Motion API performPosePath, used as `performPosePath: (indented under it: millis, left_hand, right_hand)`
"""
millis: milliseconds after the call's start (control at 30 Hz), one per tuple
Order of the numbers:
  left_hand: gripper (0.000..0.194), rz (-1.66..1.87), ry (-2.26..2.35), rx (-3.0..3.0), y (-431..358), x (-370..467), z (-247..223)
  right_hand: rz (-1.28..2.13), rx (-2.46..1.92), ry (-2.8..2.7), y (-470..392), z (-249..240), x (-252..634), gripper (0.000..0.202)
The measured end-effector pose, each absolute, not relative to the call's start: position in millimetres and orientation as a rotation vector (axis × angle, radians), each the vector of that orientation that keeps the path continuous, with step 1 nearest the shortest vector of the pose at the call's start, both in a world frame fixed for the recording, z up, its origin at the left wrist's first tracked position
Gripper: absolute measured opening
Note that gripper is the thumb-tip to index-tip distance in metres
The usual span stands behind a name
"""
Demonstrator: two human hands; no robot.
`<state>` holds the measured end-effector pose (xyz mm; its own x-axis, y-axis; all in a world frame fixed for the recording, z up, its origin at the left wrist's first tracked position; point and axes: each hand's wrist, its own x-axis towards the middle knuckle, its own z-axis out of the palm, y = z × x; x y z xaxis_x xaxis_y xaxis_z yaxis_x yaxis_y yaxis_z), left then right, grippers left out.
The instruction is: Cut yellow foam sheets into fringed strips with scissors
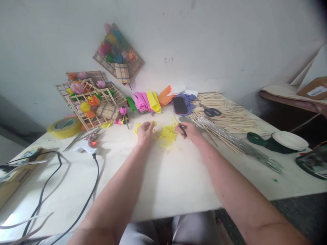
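Observation:
Yellow scraps [167, 135] lie in a loose heap on the pale table [173, 183], between my two hands. My left hand [145, 131] is closed, pinching a small yellow piece at its fingertips, with more yellow bits just beside it. At the right of the heap, my right hand [187, 131] is wrapped round the dark handle of a slim tool [182, 130], whose thin tip points up and left. Whether the tool is a pair of scissors or a knife is too small to tell.
Behind are rolled coloured sheets [153, 101], a phone [180, 105] and scissors [212, 111] on wooden sticks [230, 119]. Wires [240, 146] lie right. At left are flower-covered lattices [89, 102], yellow tape [63, 127], a corded glue gun [87, 146] and a power strip [17, 177].

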<state>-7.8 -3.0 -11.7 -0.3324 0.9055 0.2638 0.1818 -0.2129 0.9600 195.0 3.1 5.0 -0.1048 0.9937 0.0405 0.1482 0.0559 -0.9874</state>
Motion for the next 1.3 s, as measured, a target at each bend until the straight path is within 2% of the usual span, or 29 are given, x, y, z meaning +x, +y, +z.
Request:
performPosePath:
  millis: [133,233,400,567,733,867,967,1067,1300]
  left_hand:
    - [0.021,1.645,1.744,1.583,-4,-20,-6]
    - [0.015,1.541,1.990,1.648,-4,-24,-2]
    - [0.016,1.328,2.252,1.543,-3,-27,-3]
    - [0.026,1.349,2.343,1.541,-2,-31,-7]
    - [0.022,1.526,2.186,1.894,-6,-21,-4]
    - [0.026,1.225,2.030,2.142,-15,2,1]
    - [0.029,0.979,2.076,2.155,-20,16,4]
    - [0.025,0.863,2.053,2.207,-20,21,3]
    - [0.012,1.028,1.934,2.181,-10,18,-8]
  right_hand:
    - [1.181,-1.239,-1.391,1,8,195,0.028]
    - [1.194,-1.255,-1.391,0,8,194,0.026]
    - [1.219,-1.258,-1.385,2,7,194,0.025]
    - [1.247,-1.234,-1.417,4,5,192,0.030]
    - [1.279,-1.173,-1.423,2,6,192,0.037]
    - [1.338,-1.125,-1.382,-1,9,190,0.040]
    - [1.347,-1.152,-1.381,-6,12,187,0.038]
    - [1.340,-1.208,-1.422,-9,14,184,0.036]
    - [1.370,-1.174,-1.416,-7,10,182,0.034]
